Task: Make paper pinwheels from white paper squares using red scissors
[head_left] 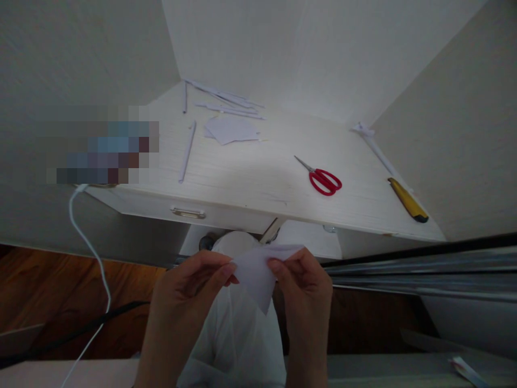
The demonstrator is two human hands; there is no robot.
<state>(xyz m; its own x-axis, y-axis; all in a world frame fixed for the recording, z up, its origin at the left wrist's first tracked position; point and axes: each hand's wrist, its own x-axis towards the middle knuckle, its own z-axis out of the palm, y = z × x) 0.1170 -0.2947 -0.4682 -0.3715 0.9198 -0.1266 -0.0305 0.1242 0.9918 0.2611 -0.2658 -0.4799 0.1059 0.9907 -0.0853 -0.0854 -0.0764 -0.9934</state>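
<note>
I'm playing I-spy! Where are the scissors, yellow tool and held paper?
Scissors (320,177), head view: on the red handles.
Yellow tool (407,200), head view: on its yellow body.
Held paper (255,274), head view: on its middle.

Left hand (193,285), right hand (306,281) near each other, both in fingertip pinch; forearms (155,345) extended forward.

White desk (242,178), pale walls (283,48), wooden floor (133,275)
</note>
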